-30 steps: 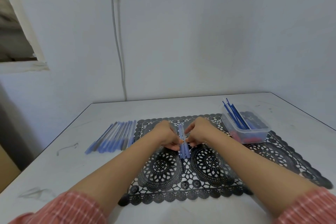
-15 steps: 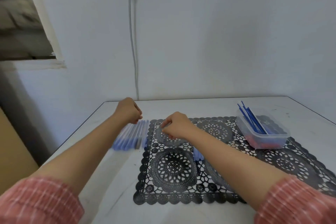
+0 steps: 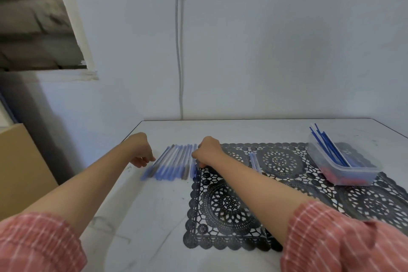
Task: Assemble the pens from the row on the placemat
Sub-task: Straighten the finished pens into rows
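The white table point(image 3: 154, 216) fills the lower half of the frame. A black lace placemat point(image 3: 227, 205) lies on its right part.

Just left of the placemat's left edge, a row of pens point(image 3: 172, 161) lies side by side on the bare table at frame centre. They are blue and pale, and motion blur smears their near ends.

The left hand point(image 3: 141, 150) sits at the left end of this row, knuckles up and fingers curled under. Its fingertips are beside the outermost pen. Blur hides whether it grasps anything, so its grip cannot be told.

The right hand point(image 3: 207, 152) sits at the right end of the row, over the placemat's upper left corner, fingers bent downward. One blue pen shows just below it at the mat's edge. Whether the fingers pinch that pen or only touch it cannot be told.

On the placemat, right of the right wrist, lie a few pale pen pieces point(image 3: 254, 162), partly hidden by the forearm.

A clear plastic container point(image 3: 348, 176) stands on the mat's right part. Dark blue refills point(image 3: 324, 146) lean out of it toward the upper left.

Both sleeves point(image 3: 37, 243) are red with pale checks. A grey cable point(image 3: 179, 62) runs down the wall. A cardboard box point(image 3: 22, 172) stands at the left edge of the frame.
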Available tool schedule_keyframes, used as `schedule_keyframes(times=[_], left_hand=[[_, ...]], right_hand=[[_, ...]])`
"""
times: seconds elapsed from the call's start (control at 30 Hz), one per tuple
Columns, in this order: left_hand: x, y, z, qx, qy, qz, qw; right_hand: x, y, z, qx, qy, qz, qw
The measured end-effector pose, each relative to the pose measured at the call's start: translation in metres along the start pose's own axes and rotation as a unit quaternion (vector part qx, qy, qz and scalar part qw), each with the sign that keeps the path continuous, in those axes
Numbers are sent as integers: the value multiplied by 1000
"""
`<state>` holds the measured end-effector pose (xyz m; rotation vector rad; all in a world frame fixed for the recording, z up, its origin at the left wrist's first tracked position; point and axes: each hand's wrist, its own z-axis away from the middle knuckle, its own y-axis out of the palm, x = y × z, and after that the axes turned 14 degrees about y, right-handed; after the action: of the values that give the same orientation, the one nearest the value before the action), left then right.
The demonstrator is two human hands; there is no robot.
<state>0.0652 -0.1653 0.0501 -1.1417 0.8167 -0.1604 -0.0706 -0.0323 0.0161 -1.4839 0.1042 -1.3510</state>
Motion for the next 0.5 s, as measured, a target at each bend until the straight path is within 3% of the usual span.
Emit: schedule_keyframes(times=[0.5], left_hand=[[6,10,0,7,5,7,1000]], right_hand=[[7,5,4,-12,-6,90,996]])
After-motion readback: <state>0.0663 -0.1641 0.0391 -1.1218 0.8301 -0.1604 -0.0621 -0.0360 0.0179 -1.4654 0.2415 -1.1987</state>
